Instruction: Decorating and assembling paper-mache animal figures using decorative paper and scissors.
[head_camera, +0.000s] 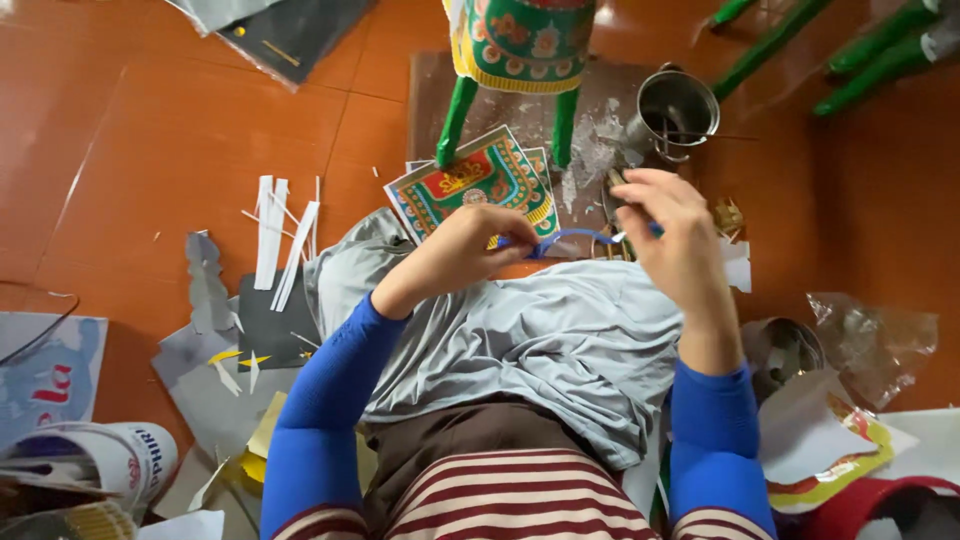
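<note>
Together the left hand (470, 245) and right hand (665, 215) pinch the two ends of a blue strip (570, 238) above the lap, just beside a stack of square green-and-red patterned printed sheets (470, 185), near a metal cup (678, 105).

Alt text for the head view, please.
Both hands, left hand and right hand, hold a curved blue strip over a grey cloth, above patterned paper sheets, a metal cup and white paper strips.
</note>
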